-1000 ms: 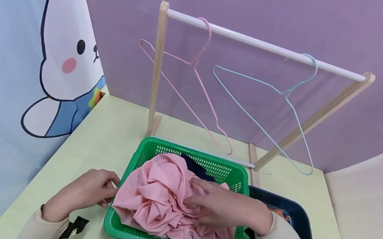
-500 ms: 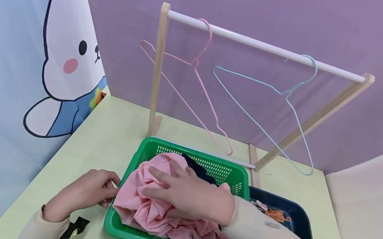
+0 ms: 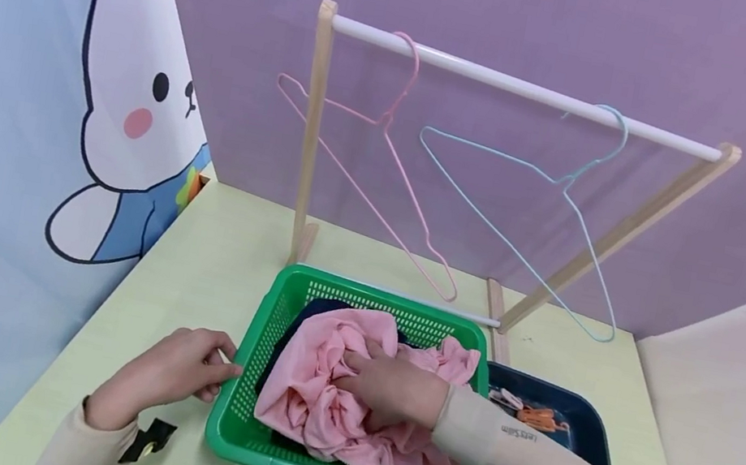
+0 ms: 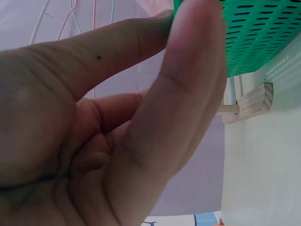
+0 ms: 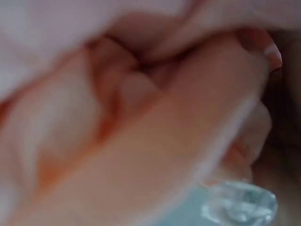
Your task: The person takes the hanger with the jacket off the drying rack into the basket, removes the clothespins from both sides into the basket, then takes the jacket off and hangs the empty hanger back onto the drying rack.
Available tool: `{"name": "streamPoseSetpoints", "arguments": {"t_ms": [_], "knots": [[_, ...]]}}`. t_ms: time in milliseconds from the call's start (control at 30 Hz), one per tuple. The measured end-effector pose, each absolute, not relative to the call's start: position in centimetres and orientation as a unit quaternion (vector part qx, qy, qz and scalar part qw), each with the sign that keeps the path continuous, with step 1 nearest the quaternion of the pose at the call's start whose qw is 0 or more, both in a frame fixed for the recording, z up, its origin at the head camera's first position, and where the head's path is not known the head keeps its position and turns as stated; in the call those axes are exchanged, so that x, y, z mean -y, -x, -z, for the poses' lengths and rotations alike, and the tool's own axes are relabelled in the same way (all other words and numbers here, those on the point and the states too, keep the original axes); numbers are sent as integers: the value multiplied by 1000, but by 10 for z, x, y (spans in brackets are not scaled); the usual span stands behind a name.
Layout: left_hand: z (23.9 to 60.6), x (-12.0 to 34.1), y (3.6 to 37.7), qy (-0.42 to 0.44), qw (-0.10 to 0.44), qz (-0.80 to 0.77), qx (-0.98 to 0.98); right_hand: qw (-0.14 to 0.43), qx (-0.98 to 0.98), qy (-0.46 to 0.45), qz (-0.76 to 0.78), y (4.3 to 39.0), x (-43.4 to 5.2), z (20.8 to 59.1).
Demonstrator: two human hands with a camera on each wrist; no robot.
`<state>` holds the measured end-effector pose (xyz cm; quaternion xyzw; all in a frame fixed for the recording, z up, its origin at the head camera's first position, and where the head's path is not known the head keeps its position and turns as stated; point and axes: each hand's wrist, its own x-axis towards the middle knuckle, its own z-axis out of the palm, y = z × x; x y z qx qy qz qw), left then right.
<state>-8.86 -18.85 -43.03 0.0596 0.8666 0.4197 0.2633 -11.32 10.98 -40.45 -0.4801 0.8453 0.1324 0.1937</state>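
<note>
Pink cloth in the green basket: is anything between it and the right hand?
Nothing visible. The right hand already lies on the crumpled pink cloth inside the green plastic basket, fingers dug into its folds. The left hand touches the basket's left rim.

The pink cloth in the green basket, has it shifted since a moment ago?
Yes. The pink cloth, gripped by the right hand, has drawn right, off the green basket's left rim, uncovering dark fabric there.

Staged laundry corner, more a set-up booth than a lived-in home — pale green table (image 3: 204, 270), purple backdrop (image 3: 527, 20), cartoon rabbit panel (image 3: 120, 108), small wooden drying rack (image 3: 516, 88) with wire hangers (image 3: 382, 176), green laundry basket (image 3: 241, 400), dark tray of clothes pegs (image 3: 579, 419)
</note>
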Motion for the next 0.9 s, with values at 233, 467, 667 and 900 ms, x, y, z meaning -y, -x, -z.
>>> {"name": "streamPoseSetpoints", "arguments": {"t_ms": [233, 467, 667, 900], "knots": [[430, 189, 90, -60, 261, -410, -872, 198, -850, 476, -106, 116, -116, 409], [431, 189, 93, -67, 265, -387, -881, 217, -871, 436, -62, 106, -124, 382], [431, 190, 92, -77, 257, -362, -893, 150, -862, 484, -26, 98, -138, 355], [420, 190, 89, -98, 206, -312, -922, 99, -876, 470, 50, 86, -163, 340]]}}
